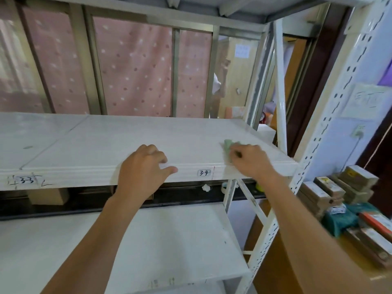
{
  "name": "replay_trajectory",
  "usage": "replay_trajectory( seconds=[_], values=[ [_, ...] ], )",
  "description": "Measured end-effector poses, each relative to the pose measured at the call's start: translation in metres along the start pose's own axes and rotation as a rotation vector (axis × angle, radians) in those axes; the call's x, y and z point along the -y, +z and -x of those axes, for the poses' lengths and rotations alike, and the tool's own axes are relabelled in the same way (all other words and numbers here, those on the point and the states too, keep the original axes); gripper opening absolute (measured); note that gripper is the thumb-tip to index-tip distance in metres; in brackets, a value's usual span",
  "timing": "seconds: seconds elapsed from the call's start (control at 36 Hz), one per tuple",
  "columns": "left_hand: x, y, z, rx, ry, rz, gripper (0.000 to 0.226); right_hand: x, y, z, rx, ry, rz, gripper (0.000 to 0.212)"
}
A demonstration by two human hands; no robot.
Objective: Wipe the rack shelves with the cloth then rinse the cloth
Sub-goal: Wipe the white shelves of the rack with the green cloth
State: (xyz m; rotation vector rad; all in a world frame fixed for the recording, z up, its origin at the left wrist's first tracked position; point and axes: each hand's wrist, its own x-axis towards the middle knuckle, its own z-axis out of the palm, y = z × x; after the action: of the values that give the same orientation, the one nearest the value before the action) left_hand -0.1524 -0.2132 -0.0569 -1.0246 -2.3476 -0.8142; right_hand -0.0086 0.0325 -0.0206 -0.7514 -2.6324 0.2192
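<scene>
Head view: my right hand (250, 161) grips the green cloth (228, 144) on the shelf (106, 141), just right of the 3-4 label (204, 172). My left hand (144, 166) rests loosely left of it, holding nothing. The cloth seems soft and light; I would hold its bunched middle.

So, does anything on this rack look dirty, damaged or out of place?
A small grey smudge sits on the upper shelf at far left, away from the green cloth that the right hand holds. Pen scribbles surround the 3-3 label. No damage shows.
</scene>
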Motion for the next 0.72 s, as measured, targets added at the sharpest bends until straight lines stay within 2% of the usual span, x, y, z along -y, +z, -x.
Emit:
replay_trajectory(
  seconds=[0.14, 0.25, 0.36, 0.44, 0.53, 0.64, 0.72],
  values=[
    [0.015, -0.01, 0.003, 0.003, -0.027, -0.092, 0.036, 0.085, 0.035, 0.017, -0.04, -0.227, -0.151, 0.027],
    [0.024, -0.019, 0.006, -0.023, -0.003, -0.103, 0.028, 0.138, 0.047, 0.029, -0.01, -0.441, -0.234, 0.024],
    [0.044, -0.028, 0.011, -0.024, 0.027, -0.139, 0.023, 0.139, 0.044, 0.032, 0.026, -0.468, -0.324, 0.033],
    [0.051, -0.032, 0.013, -0.039, -0.02, -0.157, 0.025, 0.115, 0.038, 0.032, -0.014, -0.459, -0.253, 0.035],
    [0.055, -0.032, 0.015, -0.017, -0.045, -0.144, 0.025, 0.064, 0.031, 0.026, -0.11, -0.367, -0.135, 0.029],
    [0.055, -0.031, 0.017, -0.023, -0.069, -0.104, 0.023, -0.034, 0.006, 0.009, -0.165, -0.043, -0.015, 0.02],
    [0.054, -0.031, 0.016, -0.039, -0.059, -0.124, 0.023, -0.089, -0.017, -0.002, -0.147, 0.144, 0.08, 0.026]
  ],
)
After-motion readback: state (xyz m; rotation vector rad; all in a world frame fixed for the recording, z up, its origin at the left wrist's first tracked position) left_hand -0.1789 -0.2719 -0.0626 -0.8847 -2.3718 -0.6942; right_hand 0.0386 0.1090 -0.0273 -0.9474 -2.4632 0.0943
